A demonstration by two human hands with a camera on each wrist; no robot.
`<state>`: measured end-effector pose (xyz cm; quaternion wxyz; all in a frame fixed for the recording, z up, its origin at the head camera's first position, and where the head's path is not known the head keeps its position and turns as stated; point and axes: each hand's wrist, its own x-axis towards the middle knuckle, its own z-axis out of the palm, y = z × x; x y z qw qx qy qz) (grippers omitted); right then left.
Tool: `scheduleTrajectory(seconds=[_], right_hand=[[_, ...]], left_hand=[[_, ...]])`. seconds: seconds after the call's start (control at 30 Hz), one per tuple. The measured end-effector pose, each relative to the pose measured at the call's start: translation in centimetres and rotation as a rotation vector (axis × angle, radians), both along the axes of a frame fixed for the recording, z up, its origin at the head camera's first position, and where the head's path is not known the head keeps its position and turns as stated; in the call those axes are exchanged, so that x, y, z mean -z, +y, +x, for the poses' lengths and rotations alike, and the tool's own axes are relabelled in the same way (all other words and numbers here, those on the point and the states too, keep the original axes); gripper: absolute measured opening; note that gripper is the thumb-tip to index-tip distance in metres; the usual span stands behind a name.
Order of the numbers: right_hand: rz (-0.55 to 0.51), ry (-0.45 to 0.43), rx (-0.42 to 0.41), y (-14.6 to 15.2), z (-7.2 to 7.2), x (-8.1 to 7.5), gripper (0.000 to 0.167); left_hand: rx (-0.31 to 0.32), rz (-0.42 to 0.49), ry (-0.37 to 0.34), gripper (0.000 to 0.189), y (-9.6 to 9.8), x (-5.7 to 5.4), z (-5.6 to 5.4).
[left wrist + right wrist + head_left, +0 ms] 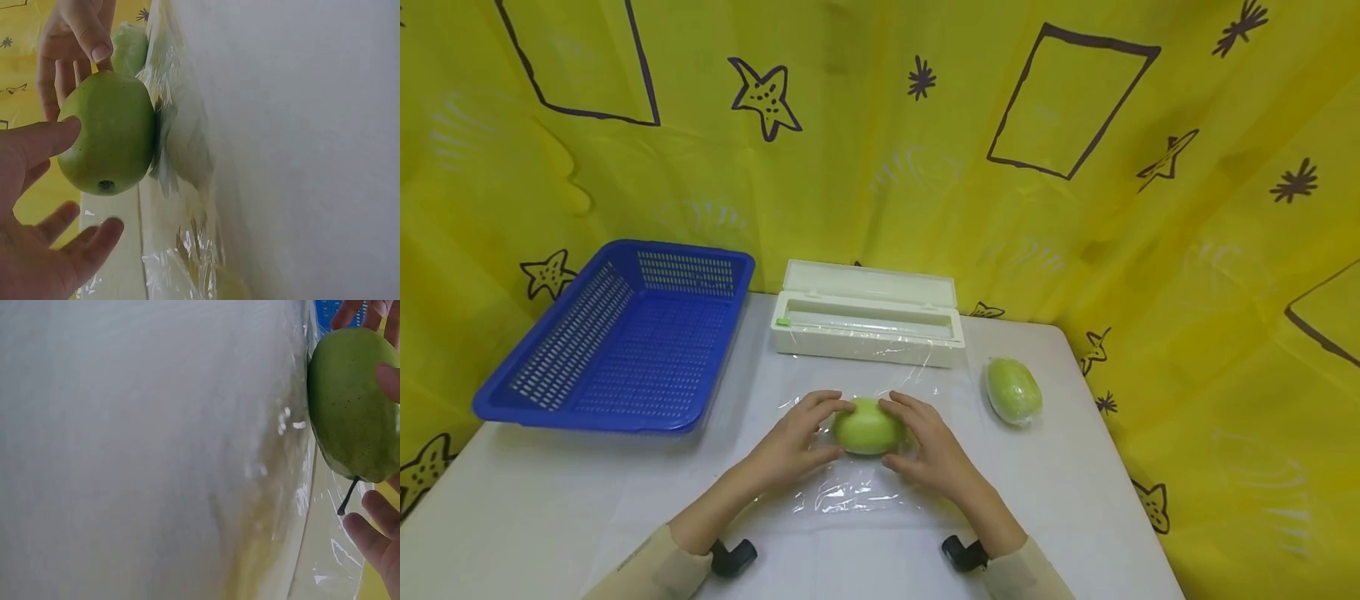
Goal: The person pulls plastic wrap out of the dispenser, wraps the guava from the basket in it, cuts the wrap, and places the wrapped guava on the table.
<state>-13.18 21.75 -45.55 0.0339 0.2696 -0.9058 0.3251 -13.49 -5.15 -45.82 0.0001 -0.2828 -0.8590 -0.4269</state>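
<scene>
From my remote seat, the yellow curtain [865, 108] fills the most space, hanging behind the white tabletop [1090, 492]. At the left stands the blue basket [587, 423], with nothing of note for my hands.

Next in size is the clear film [857, 487], spread in front of the dispenser [865, 346], whose lid is raised. The film seems joined to the roll; should I lift the fruit with a corner caught, I judge it could drag the box along or tear unevenly. Its edge already looks creased, so it may cling to itself and fold badly.

My left hand [801, 437] and right hand [936, 446] flank the fruit with fingers loosely spread; the fingertips lie on or just beside it, and neither hand has a firm hold. With so little grip, a nudge from one side could roll the rounded fruit off centre.

The green fruit [868, 429] lies on its side on the film, between the hands. The wrapped fruit [1013, 392] sits apart to the right.

Smallest is the stem [348, 499], pointing toward my right fingers; if film were pulled tight over it, it could puncture.
</scene>
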Motion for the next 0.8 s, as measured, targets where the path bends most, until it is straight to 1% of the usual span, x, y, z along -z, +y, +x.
scheduleTrajectory(seconds=[0.1, 0.17, 0.23, 0.27, 0.33, 0.4, 0.47, 0.53, 0.6, 0.67, 0.73, 0.8], right_hand=[[0.002, 0.052, 0.013, 0.8, 0.5, -0.4, 0.078], [0.006, 0.101, 0.026, 1.6, 1.0, -0.7, 0.075], [0.022, 0.139, 0.043, 2.7, 1.7, -0.9, 0.070], [0.031, 0.158, 0.046, 3.3, 2.1, -1.0, 0.065], [0.060, 0.157, 0.038, 4.5, 2.9, -1.2, 0.050], [0.109, 0.106, 0.011, 5.7, 3.8, -1.3, 0.034], [0.160, 0.035, -0.036, 6.7, 4.7, -1.3, 0.024], [0.219, -0.017, -0.087, 7.5, 5.3, -1.1, 0.021], [0.262, -0.030, -0.130, 8.1, 5.8, -0.8, 0.023], [0.290, -0.015, -0.161, 8.4, 6.1, -0.5, 0.024], [0.311, 0.025, -0.183, 8.6, 6.2, -0.1, 0.025], [0.322, 0.047, -0.182, 8.6, 6.4, 0.2, 0.025]], left_hand=[[-0.063, -0.061, 0.056, 0.059, -0.6, -0.4, 0.7], [-0.098, -0.092, 0.081, 0.053, -1.2, -0.6, 1.5], [-0.104, -0.128, 0.106, 0.042, -2.0, -0.7, 2.3], [-0.093, -0.154, 0.120, 0.037, -2.5, -0.7, 2.7], [-0.052, -0.218, 0.146, 0.031, -3.4, -0.6, 3.5], [0.012, -0.297, 0.166, 0.030, -4.3, -0.5, 4.2], [0.073, -0.378, 0.160, 0.031, -5.0, -0.4, 4.8], [0.119, -0.441, 0.155, 0.034, -5.7, -0.4, 5.3], [0.147, -0.490, 0.147, 0.035, -6.2, -0.2, 5.7], [0.163, -0.514, 0.154, 0.035, -6.5, 0.1, 5.8], [0.167, -0.522, 0.155, 0.033, -6.7, 0.4, 6.0], [0.166, -0.521, 0.157, 0.031, -6.8, 0.6, 6.0]])
